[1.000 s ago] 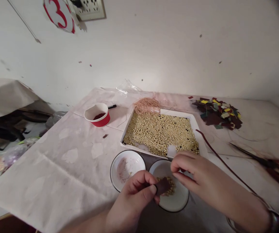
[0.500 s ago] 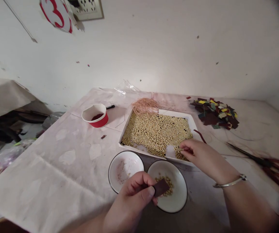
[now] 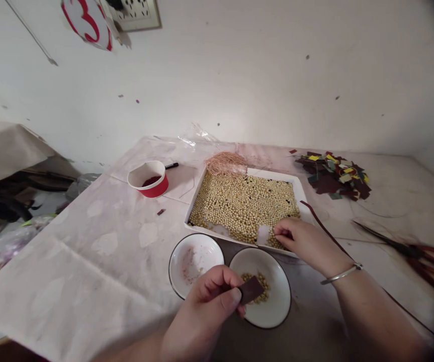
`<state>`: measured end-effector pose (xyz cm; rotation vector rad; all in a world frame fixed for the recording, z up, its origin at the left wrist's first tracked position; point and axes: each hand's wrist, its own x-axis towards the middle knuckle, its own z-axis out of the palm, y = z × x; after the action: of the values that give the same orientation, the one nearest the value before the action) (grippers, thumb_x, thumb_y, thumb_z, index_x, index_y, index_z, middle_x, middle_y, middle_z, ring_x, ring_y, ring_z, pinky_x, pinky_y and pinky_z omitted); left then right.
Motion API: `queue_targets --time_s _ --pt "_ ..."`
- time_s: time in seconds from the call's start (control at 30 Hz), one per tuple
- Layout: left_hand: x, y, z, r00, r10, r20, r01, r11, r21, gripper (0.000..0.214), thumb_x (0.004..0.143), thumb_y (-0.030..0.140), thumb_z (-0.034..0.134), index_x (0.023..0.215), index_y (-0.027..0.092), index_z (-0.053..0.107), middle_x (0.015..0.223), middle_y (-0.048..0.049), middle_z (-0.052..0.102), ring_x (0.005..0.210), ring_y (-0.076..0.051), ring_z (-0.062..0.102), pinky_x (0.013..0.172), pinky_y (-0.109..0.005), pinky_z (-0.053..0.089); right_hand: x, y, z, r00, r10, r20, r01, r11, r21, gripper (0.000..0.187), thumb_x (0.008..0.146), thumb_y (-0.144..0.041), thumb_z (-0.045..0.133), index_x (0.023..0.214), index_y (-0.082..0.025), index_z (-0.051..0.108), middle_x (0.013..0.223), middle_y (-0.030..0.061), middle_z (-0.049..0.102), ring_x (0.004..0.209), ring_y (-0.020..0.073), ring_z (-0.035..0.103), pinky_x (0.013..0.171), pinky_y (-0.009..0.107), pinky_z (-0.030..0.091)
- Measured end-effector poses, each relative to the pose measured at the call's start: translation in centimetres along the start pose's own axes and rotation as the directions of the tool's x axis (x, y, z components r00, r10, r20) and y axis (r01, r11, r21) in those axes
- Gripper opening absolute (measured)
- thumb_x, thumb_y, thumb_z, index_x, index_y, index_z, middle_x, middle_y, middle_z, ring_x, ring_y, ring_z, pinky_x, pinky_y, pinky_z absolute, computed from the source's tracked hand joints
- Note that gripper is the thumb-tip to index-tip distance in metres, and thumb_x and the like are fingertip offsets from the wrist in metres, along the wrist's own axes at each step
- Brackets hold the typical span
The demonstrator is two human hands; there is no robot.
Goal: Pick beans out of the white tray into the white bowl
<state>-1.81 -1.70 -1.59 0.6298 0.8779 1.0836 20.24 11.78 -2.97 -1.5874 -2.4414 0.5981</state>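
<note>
Between thumb and fingers, my left hand (image 3: 212,306) grips a small dark brown rectangular piece (image 3: 252,290) over the right-hand bowl. That white bowl (image 3: 279,301) has a dark rim and holds some yellowish beads (image 3: 262,296). Beside it on the left stands another white bowl (image 3: 209,251) with reddish specks inside. My right hand (image 3: 301,241) is at the near right corner of a white tray (image 3: 302,193) filled with pale yellow, bean-like beads (image 3: 243,203). Its fingertips are pinched together among the beads; whatever is between them is hidden.
A bundle of pinkish wires (image 3: 225,164) lies at the tray's back edge. A red and white paper cup (image 3: 155,188) and a black pen (image 3: 172,166) are to the left. On the right lie scissors (image 3: 409,250), a thin brown strip (image 3: 324,226) and a pile of coloured scraps (image 3: 333,176).
My right hand has shifted slightly left along the tray's near edge, exposing more of the brown strip behind it. My left hand keeps its hold on the brown piece, almost unmoved.
</note>
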Motion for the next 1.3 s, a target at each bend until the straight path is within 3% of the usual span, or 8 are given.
queue_targets --time_s 0.5,0.7,0.77,0.83,0.9,0.97,1.1,1.3 --pt "0.0 -0.3 -0.2 1.0 -0.006 0.003 0.006 1.0 -0.003 0.024 0.075 0.037 0.07 0.073 0.015 0.061 0.062 -0.0008 0.06 0.062 -0.013 0.05 0.067 -0.027 0.036 0.1 -0.2 0.1 1.0 0.004 0.007 -0.005 0.998 0.069 0.012 0.078 -0.018 0.053 0.067 -0.021 0.056 0.067 0.0016 0.062 0.063 0.0185 0.058 0.056 0.028 0.039" --pt "0.0 -0.2 -0.2 1.0 -0.01 0.002 0.01 1.0 0.009 0.026 0.074 0.039 0.07 0.073 0.015 0.061 0.062 -0.0009 0.06 0.062 -0.013 0.05 0.066 -0.027 0.036 -0.9 -1.9 -2.0 0.997 0.038 -0.069 -0.029 0.991 0.129 0.011 0.083 -0.024 0.052 0.073 -0.021 0.056 0.069 0.0014 0.061 0.063 0.0181 0.056 0.058 0.03 0.041" --pt "0.0 -0.1 -0.2 1.0 -0.022 0.004 0.022 1.0 0.01 0.027 0.074 0.04 0.07 0.073 0.015 0.06 0.063 -0.0008 0.059 0.063 -0.013 0.049 0.066 -0.027 0.036 -2.1 -3.5 -3.2 0.996 0.004 -0.09 0.012 0.985 0.175 0.01 0.084 -0.026 0.052 0.075 -0.023 0.055 0.071 -0.0004 0.06 0.064 0.0164 0.055 0.058 0.028 0.042" --pt "0.0 0.2 -0.1 0.999 -0.033 0.009 0.033 0.999 0.01 0.028 0.074 0.041 0.071 0.073 0.015 0.06 0.064 -0.0006 0.059 0.063 -0.013 0.049 0.066 -0.027 0.035 -3.6 -5.6 -4.1 0.985 -0.116 -0.129 0.148 0.95 0.273 0.012 0.084 -0.023 0.054 0.072 -0.023 0.054 0.07 -0.0012 0.057 0.064 0.0155 0.053 0.057 0.027 0.04" --pt "0.0 0.3 -0.1 0.999 -0.036 0.02 0.036 0.999 0.019 0.028 0.074 0.04 0.071 0.072 0.015 0.059 0.064 -0.0005 0.058 0.063 -0.013 0.048 0.066 -0.027 0.035 -5.0 -7.7 -4.5 0.961 -0.263 -0.087 0.277 0.903 0.329 0.014 0.086 -0.018 0.053 0.073 -0.023 0.055 0.072 -0.0013 0.055 0.067 0.0149 0.053 0.059 0.026 0.041" --pt "-0.1 0.4 -0.1 0.999 -0.029 0.03 0.028 0.999 0.033 0.026 0.075 0.038 0.07 0.072 0.015 0.059 0.064 -0.0005 0.058 0.063 -0.013 0.047 0.066 -0.026 0.034 -6.0 -9.5 -4.3 0.942 -0.333 -0.046 0.328 0.88 0.344 0.014 0.085 -0.012 0.054 0.075 -0.022 0.055 0.077 -0.0012 0.055 0.072 0.0143 0.054 0.063 0.026 0.042" --pt "0.0 0.3 -0.2 0.998 -0.036 0.048 0.035 0.999 0.029 0.022 0.078 0.033 0.068 0.072 0.015 0.058 0.064 -0.0002 0.057 0.064 -0.011 0.046 0.066 -0.026 0.034 -6.4 -10.9 -3.2 0.93 -0.367 0.018 0.345 0.889 0.301 0.015 0.084 -0.01 0.058 0.075 -0.02 0.055 0.079 -0.0013 0.055 0.076 0.0158 0.054 0.066 0.029 0.041" --pt "0.0 -0.1 -0.3 0.998 -0.049 0.031 0.05 0.998 -0.036 0.022 0.077 0.034 0.069 0.075 0.015 0.058 0.065 -0.0001 0.058 0.064 -0.012 0.049 0.067 -0.026 0.035 -5.6 -10.5 -2.5 0.948 -0.314 0.048 0.291 0.919 0.266 0.016 0.085 -0.008 0.057 0.072 -0.018 0.056 0.08 -0.0003 0.054 0.078 0.0177 0.054 0.068 0.034 0.04"
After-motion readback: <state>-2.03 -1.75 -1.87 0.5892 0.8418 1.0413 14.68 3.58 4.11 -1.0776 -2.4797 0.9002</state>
